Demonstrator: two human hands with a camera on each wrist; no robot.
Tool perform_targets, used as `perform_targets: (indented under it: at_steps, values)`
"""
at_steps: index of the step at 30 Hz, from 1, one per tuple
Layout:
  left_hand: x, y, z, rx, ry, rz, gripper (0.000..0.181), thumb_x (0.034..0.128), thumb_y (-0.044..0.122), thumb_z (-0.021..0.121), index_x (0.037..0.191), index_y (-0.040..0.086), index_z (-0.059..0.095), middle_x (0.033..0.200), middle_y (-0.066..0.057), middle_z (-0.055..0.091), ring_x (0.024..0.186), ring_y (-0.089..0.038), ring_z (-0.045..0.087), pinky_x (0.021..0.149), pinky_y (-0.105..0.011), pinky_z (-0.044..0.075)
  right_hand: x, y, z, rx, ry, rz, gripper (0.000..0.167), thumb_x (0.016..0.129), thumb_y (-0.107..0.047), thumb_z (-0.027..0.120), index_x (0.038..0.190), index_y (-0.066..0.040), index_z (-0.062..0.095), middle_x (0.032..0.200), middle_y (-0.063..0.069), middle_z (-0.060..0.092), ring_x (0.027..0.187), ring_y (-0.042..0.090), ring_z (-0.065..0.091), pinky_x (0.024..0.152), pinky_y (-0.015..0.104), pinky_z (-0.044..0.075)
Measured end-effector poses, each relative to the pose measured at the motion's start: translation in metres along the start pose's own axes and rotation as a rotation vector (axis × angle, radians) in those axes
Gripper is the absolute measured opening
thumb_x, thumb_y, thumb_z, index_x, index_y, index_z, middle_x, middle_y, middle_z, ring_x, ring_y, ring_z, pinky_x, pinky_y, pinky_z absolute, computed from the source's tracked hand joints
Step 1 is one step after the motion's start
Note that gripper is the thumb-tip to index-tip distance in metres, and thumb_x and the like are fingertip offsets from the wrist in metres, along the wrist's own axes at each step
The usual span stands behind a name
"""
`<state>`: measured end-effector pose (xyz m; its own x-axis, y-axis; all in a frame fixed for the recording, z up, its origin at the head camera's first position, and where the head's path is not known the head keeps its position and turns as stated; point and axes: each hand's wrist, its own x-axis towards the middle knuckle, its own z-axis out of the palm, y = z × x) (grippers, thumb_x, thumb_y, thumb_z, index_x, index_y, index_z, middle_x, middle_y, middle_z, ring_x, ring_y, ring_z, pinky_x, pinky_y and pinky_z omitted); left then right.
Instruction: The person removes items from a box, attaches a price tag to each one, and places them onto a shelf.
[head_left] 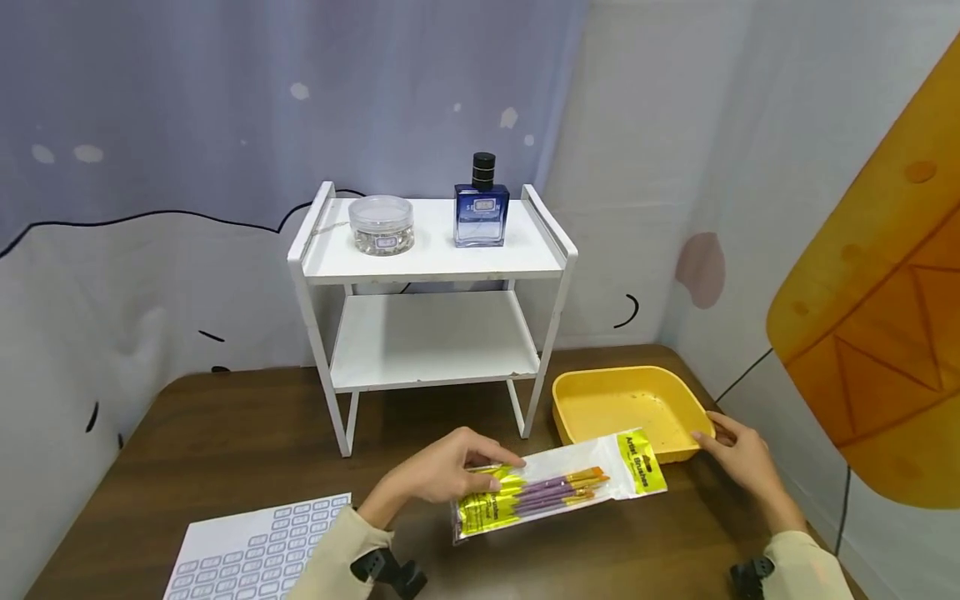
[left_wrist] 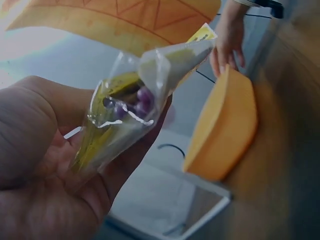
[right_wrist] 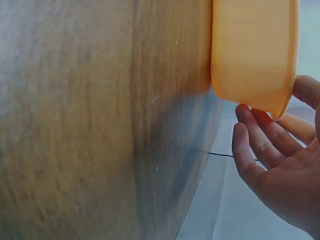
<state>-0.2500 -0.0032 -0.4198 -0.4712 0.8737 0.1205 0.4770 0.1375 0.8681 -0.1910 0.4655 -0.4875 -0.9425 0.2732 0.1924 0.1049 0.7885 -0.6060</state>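
In the head view my left hand holds a clear packet of artist brushes by its left end, above the brown table. Purple handles and golden tips show through the plastic, and the yellow label end points right, in front of the tray. The left wrist view shows the packet end-on between thumb and fingers. My right hand grips the right corner of a yellow plastic tray. Seen from the right wrist, the thumb lies at the rim of the tray and the fingers touch its outer side.
A white two-tier rack stands at the back of the table. On its top are a clear lidded jar and a blue bottle with a black cap. A label sheet lies front left. Curtains hang behind.
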Motion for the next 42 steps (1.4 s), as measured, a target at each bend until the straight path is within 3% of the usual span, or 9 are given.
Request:
perform_targets:
  at_steps: [8, 17, 20, 23, 28, 33, 36, 38, 42]
  values:
    - [-0.039, -0.032, -0.005, -0.067, -0.071, 0.0, 0.032, 0.09, -0.002, 0.066, 0.121, -0.004, 0.069, 0.118, -0.021, 0.071, 0.105, -0.008, 0.067, 0.092, -0.02, 0.052, 0.003, -0.005, -0.004, 0.006, -0.006, -0.019, 0.065, 0.096, -0.03, 0.067, 0.139, 0.014, 0.046, 0.129, 0.037, 0.058, 0.105, 0.044, 0.067, 0.066, 0.01, 0.048]
    - [-0.067, -0.066, -0.007, -0.14, -0.121, -0.075, 0.03, 0.0893, 0.0, 0.068, 0.119, -0.007, 0.069, 0.121, -0.024, 0.069, 0.111, -0.007, 0.065, 0.092, -0.018, 0.052, 0.004, -0.006, -0.006, 0.002, -0.014, -0.011, 0.066, 0.096, -0.03, 0.067, 0.139, 0.015, 0.046, 0.127, 0.038, 0.059, 0.103, 0.044, 0.067, 0.064, 0.012, 0.049]
    - [-0.072, -0.072, -0.009, -0.149, -0.122, -0.096, 0.03, 0.0875, -0.003, 0.068, 0.117, -0.007, 0.07, 0.117, -0.022, 0.071, 0.081, 0.002, 0.062, 0.07, -0.014, 0.051, 0.004, -0.005, -0.006, -0.002, -0.012, -0.004, 0.066, 0.095, -0.031, 0.068, 0.138, 0.014, 0.048, 0.126, 0.037, 0.06, 0.091, 0.017, 0.07, 0.064, 0.012, 0.049]
    - [-0.074, -0.077, -0.011, -0.146, -0.131, -0.128, 0.032, 0.0857, -0.007, 0.068, 0.117, -0.007, 0.07, 0.094, -0.01, 0.072, 0.059, 0.004, 0.042, 0.054, -0.014, 0.038, 0.003, -0.004, -0.006, 0.01, -0.018, 0.0, 0.067, 0.095, -0.032, 0.068, 0.138, 0.014, 0.047, 0.128, 0.037, 0.059, 0.082, -0.013, 0.054, 0.064, 0.011, 0.049]
    - [-0.075, -0.08, -0.013, -0.055, -0.113, -0.166, 0.038, 0.0819, -0.009, 0.07, 0.119, -0.002, 0.071, 0.074, 0.008, 0.048, 0.059, 0.002, 0.037, 0.057, -0.016, 0.036, 0.003, -0.004, -0.006, 0.017, -0.009, -0.001, 0.066, 0.095, -0.031, 0.068, 0.138, 0.014, 0.047, 0.129, 0.038, 0.058, 0.081, -0.017, 0.051, 0.065, 0.009, 0.048]
    - [-0.074, -0.077, -0.014, 0.08, -0.083, -0.204, 0.038, 0.0794, -0.006, 0.075, 0.116, 0.006, 0.074, 0.079, 0.007, 0.057, 0.067, 0.0, 0.044, 0.063, -0.017, 0.042, 0.004, -0.002, -0.004, 0.004, -0.014, 0.003, 0.066, 0.096, -0.03, 0.067, 0.139, 0.016, 0.045, 0.129, 0.039, 0.056, 0.101, 0.038, 0.069, 0.064, 0.009, 0.047]
    - [-0.075, -0.072, -0.014, 0.175, -0.065, -0.225, 0.038, 0.0784, -0.001, 0.078, 0.114, 0.01, 0.076, 0.093, 0.002, 0.072, 0.078, -0.003, 0.058, 0.072, -0.021, 0.05, 0.005, -0.002, -0.003, 0.006, -0.022, 0.006, 0.067, 0.097, -0.03, 0.066, 0.139, 0.016, 0.044, 0.129, 0.039, 0.056, 0.108, 0.049, 0.063, 0.064, 0.009, 0.047]
    - [-0.076, -0.071, -0.013, 0.229, -0.046, -0.239, 0.037, 0.0778, 0.002, 0.08, 0.113, 0.013, 0.076, 0.108, -0.001, 0.075, 0.093, -0.009, 0.066, 0.083, -0.025, 0.054, 0.005, -0.002, -0.003, 0.004, -0.024, 0.008, 0.067, 0.097, -0.03, 0.066, 0.139, 0.016, 0.045, 0.129, 0.039, 0.056, 0.108, 0.049, 0.063, 0.063, 0.009, 0.047]
    - [-0.08, -0.066, -0.012, 0.314, -0.004, -0.24, 0.04, 0.0772, 0.007, 0.083, 0.116, 0.013, 0.075, 0.106, -0.002, 0.071, 0.097, -0.015, 0.064, 0.082, -0.026, 0.054, 0.004, -0.001, -0.003, -0.003, -0.023, 0.011, 0.065, 0.096, -0.031, 0.067, 0.138, 0.015, 0.047, 0.126, 0.038, 0.059, 0.084, 0.005, 0.068, 0.063, 0.011, 0.048]
